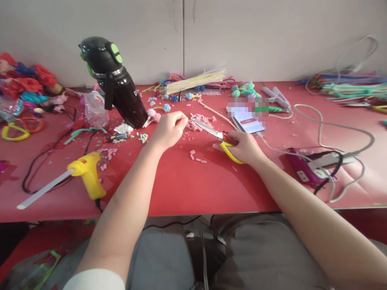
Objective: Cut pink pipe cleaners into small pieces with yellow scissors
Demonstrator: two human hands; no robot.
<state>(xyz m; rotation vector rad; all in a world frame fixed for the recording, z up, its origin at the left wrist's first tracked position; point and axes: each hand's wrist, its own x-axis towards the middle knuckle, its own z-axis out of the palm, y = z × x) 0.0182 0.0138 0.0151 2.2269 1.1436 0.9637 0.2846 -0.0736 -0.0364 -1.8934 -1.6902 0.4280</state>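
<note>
My right hand (244, 147) grips a pair of scissors (208, 129) by the yellow and orange handles, blades pointing left over the red table. The blade tips lie over a heap of short pink pieces (202, 121), which look like cut pipe cleaner. Just left of that heap, my left hand (169, 129) is closed in a pinch; whatever its fingers may hold is hidden. Several loose pink bits (197, 158) lie nearer to me. A pink pompom-like piece (154, 115) sits just behind my left wrist.
A black bottle (121, 88) stands left of my left hand. A yellow glue gun (89, 171) lies front left. Behind are bundled pipe cleaners (196, 82). A phone (249, 121) with a white cable (320, 121) lies right, near a purple box (305, 165). Another pair of scissors (16, 132) lies far left.
</note>
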